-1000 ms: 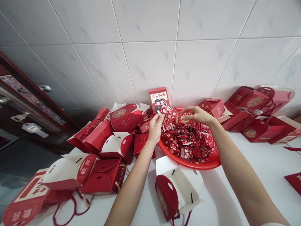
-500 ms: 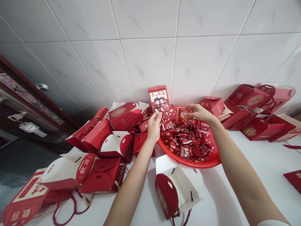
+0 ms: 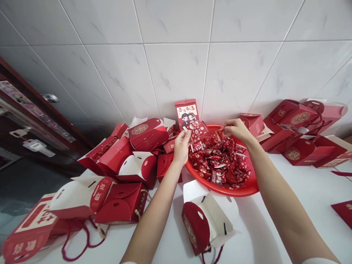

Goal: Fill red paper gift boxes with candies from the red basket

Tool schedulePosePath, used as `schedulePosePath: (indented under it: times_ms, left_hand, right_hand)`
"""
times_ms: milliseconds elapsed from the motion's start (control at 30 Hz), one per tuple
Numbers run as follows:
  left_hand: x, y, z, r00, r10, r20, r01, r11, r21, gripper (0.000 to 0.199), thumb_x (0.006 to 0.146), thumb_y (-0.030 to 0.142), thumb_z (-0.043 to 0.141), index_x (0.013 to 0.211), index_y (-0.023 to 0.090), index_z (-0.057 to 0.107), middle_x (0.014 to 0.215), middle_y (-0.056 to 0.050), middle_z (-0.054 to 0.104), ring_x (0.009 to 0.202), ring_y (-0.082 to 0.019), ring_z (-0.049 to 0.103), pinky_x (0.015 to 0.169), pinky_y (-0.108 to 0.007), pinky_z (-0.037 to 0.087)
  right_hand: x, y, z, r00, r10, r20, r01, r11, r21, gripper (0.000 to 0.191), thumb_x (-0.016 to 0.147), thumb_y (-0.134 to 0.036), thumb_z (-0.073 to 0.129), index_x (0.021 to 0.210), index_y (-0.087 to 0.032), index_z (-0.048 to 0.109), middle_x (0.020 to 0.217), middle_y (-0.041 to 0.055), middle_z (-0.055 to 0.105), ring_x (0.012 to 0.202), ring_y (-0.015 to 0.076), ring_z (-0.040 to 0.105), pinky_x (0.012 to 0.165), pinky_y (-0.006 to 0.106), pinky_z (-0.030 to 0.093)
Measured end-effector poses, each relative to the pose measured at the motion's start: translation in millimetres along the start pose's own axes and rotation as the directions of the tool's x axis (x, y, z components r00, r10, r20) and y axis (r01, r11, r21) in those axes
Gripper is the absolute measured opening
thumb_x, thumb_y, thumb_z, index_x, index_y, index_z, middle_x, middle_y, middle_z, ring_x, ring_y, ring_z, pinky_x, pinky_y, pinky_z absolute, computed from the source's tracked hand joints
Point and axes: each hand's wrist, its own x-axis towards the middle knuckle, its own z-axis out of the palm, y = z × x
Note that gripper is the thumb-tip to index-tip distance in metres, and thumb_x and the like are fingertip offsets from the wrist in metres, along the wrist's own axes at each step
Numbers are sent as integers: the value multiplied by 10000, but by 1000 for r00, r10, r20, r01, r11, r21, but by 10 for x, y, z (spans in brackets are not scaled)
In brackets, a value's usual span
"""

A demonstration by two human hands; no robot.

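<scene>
My left hand (image 3: pixel 181 146) is closed on a red patterned candy packet (image 3: pixel 200 131) above the left rim of a red plastic basket (image 3: pixel 249 189). A white edge pokes out by my thumb. Many red wrapped candies (image 3: pixel 220 161) fill the basket. Over its far right side, my right hand (image 3: pixel 237 130) has its fingers curled together, close to a red wrapper; what they hold, if anything, is hidden. In front of the basket stands an open red gift box (image 3: pixel 196 227), its white inside showing and flaps spread.
Several red gift boxes (image 3: pixel 148 134) crowd the left, some with rope handles. More boxes (image 3: pixel 298 115) stand at the right along the tiled wall (image 3: pixel 176 73). A card with a cartoon couple (image 3: pixel 187 113) leans behind my left hand. A cabinet with keys (image 3: pixel 38 146) is far left.
My right hand has moved slightly right and its fingers have curled in. The wrapper by its fingertips sits lower and farther right. My left hand keeps its packet.
</scene>
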Motion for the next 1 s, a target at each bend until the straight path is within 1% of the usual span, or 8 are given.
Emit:
schedulePosePath:
  times_ms: [100,200,267,367,500,633,767,1000]
  left_hand:
    - [2,-6,-2,1000,5,5,-5,1000,2,361,804,400,798,667,195,534,632,61,472,615,-98,514,808,-283,567]
    - [6,-9,-1,1000,7,14,-7,1000,0,373,786,413,812,665,193,536,630,63,471,614,-97,508,793,-278,564]
    - [8,-9,1,1000,8,16,-8,1000,-4,383,778,423,819,666,190,536,640,63,487,607,-92,505,773,-271,563]
    - [12,-10,-1,1000,11,18,-11,1000,-7,398,767,441,828,667,188,538,644,63,508,594,-86,501,736,-256,559]
    - [14,-18,-19,1000,15,15,-15,1000,1,392,774,437,827,669,190,542,624,64,489,582,-87,488,663,-220,521]
    - [10,-24,-24,1000,19,17,-19,1000,2,353,796,425,812,693,193,567,614,68,458,580,-88,472,664,-217,509]
    - [6,-22,-18,1000,18,18,-18,1000,4,355,790,432,814,691,193,571,626,63,476,589,-93,477,666,-225,507]
    - [15,-34,-45,1000,18,18,-18,1000,24,339,801,434,814,711,191,595,623,61,482,593,-95,484,623,-208,469]
  right_hand:
    - [-7,15,15,994,43,99,-30,991,-131,130,655,-215,617,533,-177,644,522,24,596,582,187,588,575,278,440]
    - [-11,7,65,981,78,179,-30,965,-259,193,689,-228,692,507,-184,645,512,27,591,602,209,615,598,290,442]
    - [11,-18,131,978,79,194,-10,943,-334,195,762,-275,703,593,-178,698,606,53,659,697,239,667,667,300,473]
    - [88,-67,301,981,35,192,53,900,-433,142,881,-251,656,828,-162,754,929,106,756,974,266,695,866,329,500]
    - [193,-106,587,970,19,241,117,836,-536,210,989,-313,620,1119,-165,695,1228,100,691,1139,233,645,1010,447,505]
    - [199,-117,772,962,54,268,130,772,-623,285,998,-356,620,1217,-180,661,1306,109,644,1161,245,633,1008,477,521]
    - [172,-107,832,953,96,286,127,732,-670,297,995,-348,625,1234,-173,651,1303,109,642,1154,248,636,993,482,533]
    - [246,-12,824,951,161,264,56,751,-658,334,994,-362,627,1275,-181,626,1288,105,640,1089,234,659,920,446,573]
